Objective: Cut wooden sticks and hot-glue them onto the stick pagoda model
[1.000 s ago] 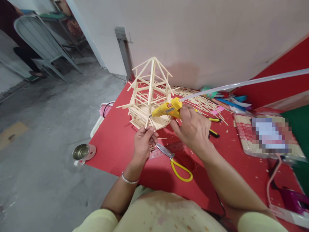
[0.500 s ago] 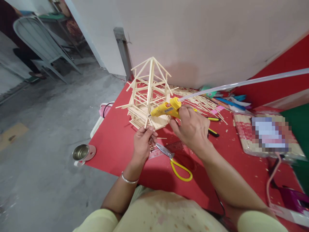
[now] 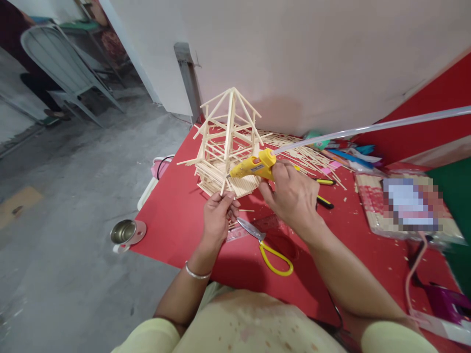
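Observation:
A yellow hot glue gun is gripped in my right hand, with a long clear glue stick running out of its back. Its nozzle points left, at or close to a thin wooden stick on the front of a small house frame built of pale sticks. My left hand pinches the lower end of that stick between thumb and fingers. Scissors with yellow handles lie just right of my left hand, over a clear ruler.
Loose sticks are spread behind the glue gun, near cutters with yellow-black handles. Bagged sticks lie to the right. A mug stands by the left edge of the red table. Beyond, a person sits near a chair.

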Demonstrator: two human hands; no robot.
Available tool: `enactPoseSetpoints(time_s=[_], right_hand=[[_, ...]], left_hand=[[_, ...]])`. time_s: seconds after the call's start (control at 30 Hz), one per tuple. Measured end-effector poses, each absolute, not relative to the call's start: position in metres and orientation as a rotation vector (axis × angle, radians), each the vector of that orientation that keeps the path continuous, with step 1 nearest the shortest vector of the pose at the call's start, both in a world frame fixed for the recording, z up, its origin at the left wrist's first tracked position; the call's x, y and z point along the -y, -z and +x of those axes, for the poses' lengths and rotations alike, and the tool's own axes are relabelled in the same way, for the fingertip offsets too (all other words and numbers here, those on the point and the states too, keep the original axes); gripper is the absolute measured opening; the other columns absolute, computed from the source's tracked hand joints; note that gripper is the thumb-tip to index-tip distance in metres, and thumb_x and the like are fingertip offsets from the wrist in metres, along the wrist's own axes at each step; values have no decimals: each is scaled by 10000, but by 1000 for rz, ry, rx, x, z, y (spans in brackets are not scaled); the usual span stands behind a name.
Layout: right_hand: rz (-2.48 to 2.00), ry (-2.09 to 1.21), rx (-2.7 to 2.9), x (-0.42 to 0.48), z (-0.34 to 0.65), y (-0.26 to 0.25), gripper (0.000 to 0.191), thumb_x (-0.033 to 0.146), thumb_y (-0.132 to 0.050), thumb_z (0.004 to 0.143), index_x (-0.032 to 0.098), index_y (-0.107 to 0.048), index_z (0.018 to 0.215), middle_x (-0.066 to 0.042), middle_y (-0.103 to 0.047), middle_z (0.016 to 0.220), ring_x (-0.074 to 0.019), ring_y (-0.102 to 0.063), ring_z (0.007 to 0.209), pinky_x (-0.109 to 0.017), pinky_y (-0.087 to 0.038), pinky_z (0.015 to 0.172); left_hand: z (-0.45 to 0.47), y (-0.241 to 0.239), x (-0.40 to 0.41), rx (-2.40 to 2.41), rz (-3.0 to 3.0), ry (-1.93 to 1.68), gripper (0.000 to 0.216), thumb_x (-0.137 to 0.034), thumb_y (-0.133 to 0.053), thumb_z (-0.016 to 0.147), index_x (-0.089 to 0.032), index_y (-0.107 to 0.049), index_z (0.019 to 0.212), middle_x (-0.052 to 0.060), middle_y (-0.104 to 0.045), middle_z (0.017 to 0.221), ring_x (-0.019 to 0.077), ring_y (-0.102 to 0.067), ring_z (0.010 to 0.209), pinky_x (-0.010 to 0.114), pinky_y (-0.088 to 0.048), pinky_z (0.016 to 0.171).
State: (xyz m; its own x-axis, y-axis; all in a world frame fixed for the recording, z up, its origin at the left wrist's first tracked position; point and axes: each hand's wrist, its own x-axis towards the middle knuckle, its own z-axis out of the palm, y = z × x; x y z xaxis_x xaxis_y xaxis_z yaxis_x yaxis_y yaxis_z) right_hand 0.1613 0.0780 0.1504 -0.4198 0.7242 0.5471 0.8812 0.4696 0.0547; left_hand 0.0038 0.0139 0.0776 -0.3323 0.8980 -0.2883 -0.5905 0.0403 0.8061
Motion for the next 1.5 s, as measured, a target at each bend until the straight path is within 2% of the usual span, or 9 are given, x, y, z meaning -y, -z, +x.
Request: enactPoseSetpoints(time_s=[1.0, 1.3, 1.5], right_hand=[[-1353, 417, 2252, -76, 162, -152, 310, 321, -450, 940, 130, -628, 1106, -103, -682, 939, -178, -537, 674, -315, -222, 565], [-1332, 445, 2267, -79, 162, -147, 350, 335, -455, 949, 119, -618, 1170, -112, -686, 998, -181, -549, 703, -310, -229, 571], [-1323, 450, 2247, -78, 163, -147, 320, 327, -455, 954, 126, -630, 1133, -100, -685, 967, -176, -543, 685, -313, -223, 568]], left_hand=[[4, -77, -16, -1075, 394, -1594, 337, -372, -852, 706, -159, -603, 785, -16, -671, 604, 61, -547, 399, 150, -394, 389], [4, -74, -15, -1078, 395, -1593, 342, -375, -846, 710, -158, -596, 799, -15, -676, 608, 66, -548, 400, 153, -392, 390], [3, -72, -15, -1074, 401, -1601, 323, -367, -841, 722, -154, -611, 802, -13, -679, 612, 64, -549, 402, 154, -405, 399]])
